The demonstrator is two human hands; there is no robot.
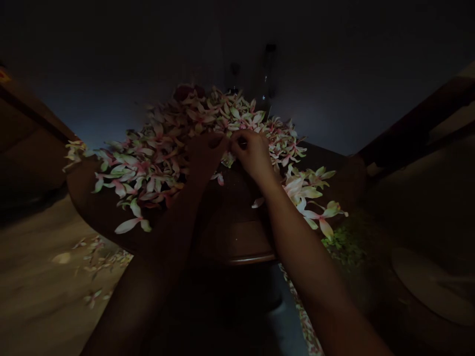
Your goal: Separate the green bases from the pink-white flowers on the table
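Observation:
A heap of pink, white and pale green flower petals (156,148) covers a dark round table (237,242). My left hand (206,153) and my right hand (252,151) meet above the heap's near edge, fingertips almost touching. Both are pinched closed on something small between them, too dim to name. A few loose petals (311,198) lie beside my right forearm. The scene is very dark.
Fallen petals (94,257) lie scattered on the floor at the lower left. A dark bottle-like shape (267,74) stands behind the heap. A pale round plate (430,287) sits at the lower right, with some green leaves (343,244) near it.

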